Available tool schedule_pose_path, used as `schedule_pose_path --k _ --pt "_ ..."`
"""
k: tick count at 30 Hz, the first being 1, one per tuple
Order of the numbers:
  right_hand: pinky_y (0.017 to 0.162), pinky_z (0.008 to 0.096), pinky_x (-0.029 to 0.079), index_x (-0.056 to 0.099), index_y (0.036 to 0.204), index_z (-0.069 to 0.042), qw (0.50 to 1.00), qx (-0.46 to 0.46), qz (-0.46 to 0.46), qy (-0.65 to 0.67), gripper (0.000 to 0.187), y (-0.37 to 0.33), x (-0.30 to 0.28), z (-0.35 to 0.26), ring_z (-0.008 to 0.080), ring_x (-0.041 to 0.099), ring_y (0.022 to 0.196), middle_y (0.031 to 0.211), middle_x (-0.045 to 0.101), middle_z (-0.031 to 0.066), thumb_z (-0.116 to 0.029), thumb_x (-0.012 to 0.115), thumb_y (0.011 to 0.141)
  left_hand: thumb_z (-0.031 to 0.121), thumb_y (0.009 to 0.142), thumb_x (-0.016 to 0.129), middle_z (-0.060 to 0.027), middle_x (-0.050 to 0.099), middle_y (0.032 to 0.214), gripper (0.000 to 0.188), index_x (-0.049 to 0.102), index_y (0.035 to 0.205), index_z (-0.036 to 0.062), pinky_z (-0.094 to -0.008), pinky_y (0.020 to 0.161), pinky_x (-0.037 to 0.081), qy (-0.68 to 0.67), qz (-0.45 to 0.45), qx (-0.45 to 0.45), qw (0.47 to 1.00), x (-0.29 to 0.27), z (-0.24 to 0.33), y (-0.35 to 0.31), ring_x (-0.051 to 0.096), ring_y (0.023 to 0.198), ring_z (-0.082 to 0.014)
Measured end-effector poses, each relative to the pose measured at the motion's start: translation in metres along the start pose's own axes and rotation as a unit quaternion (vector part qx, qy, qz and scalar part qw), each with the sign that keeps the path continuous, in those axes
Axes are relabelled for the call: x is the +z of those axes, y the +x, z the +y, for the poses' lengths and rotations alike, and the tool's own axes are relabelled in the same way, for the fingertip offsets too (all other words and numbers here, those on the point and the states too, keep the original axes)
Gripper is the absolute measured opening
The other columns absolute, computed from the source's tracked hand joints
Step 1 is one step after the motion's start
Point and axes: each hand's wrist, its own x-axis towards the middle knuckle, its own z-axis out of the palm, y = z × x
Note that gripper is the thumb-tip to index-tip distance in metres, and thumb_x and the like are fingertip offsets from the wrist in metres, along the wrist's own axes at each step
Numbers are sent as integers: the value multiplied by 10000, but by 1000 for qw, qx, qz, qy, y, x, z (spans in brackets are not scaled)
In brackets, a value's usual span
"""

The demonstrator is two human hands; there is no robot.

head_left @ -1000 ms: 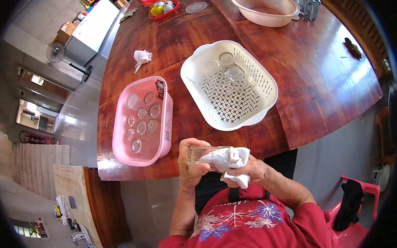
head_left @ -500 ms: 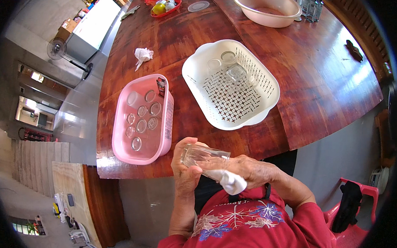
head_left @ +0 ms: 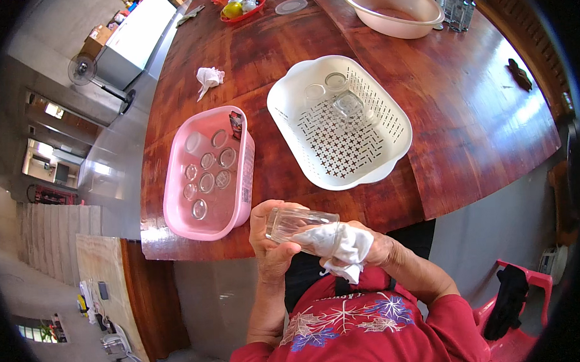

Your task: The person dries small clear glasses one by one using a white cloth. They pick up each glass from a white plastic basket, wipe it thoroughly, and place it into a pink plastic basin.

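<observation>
Just off the table's near edge, my left hand [head_left: 271, 253] is closed around the base end of a clear drinking glass [head_left: 290, 224], tipped on its side with its mouth toward the right. My right hand [head_left: 377, 247] grips a white cloth [head_left: 355, 244] at that mouth. Part of the cloth shows through the wall, inside the glass, and the rest hangs below the rim. The cloth covers most of my right fingers. Beyond my left hand stands a pink plastic basin [head_left: 246, 176] with several clear glasses in it. A white perforated basket [head_left: 392, 168] holds a few glasses farther off.
The reddish-brown wooden table [head_left: 467, 136] bears a crumpled white tissue [head_left: 209, 77], a pale pink bowl [head_left: 396, 27], dark-looking glassware [head_left: 460, 12], a red tray [head_left: 244, 15] and a clear lid [head_left: 291, 6]. A red chair [head_left: 533, 276] stands at lower right.
My right hand has turned, and the cloth is now spread over the glass's mouth and partly inside it. Before, it bunched below the glass. My left hand keeps its hold.
</observation>
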Motion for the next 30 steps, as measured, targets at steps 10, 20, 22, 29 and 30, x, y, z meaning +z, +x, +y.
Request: schedule_pose_path --k 10,20,22,29,30 --pt "828 387 491 506 1218 2 854 -307 225 -356 466 -4 11 -18 271 581 982 1138 557 161 -105 662 793 128 794 703 -101 570 1100 577 405 1280 40 -294 853 481 -5 68 -34 997 1 -11 1 574 960 -167" --pt "882 370 436 524 1164 -18 807 -232 154 -521 403 37 -10 -24 269 544 1014 1113 554 148 -153 562 786 104 713 780 -106 480 1288 723 397 1315 -12 -300 952 433 24 33 -33 999 7 -10 -6 516 1124 -176" --pt "814 319 465 523 1176 -23 940 -80 165 -289 374 40 -4 -37 187 579 921 1035 598 135 -121 518 816 86 717 776 -104 496 1251 724 369 1310 -2 -310 951 440 -19 37 -33 999 11 -10 -6 522 1115 -183" --pt "932 387 432 552 1170 -34 786 -323 140 -508 442 36 3 -19 327 532 1107 1202 539 151 -92 617 737 35 828 631 -108 538 1180 483 387 1245 26 -322 956 434 -79 90 -36 992 -2 -15 -1 535 1098 -183" --pt "950 405 424 550 1176 -32 758 -337 144 -539 463 32 8 -15 345 511 1134 1228 522 151 -103 643 728 53 838 626 -124 536 1201 493 386 1267 20 -313 940 445 -73 96 -30 992 -1 -14 -1 540 1098 -184"
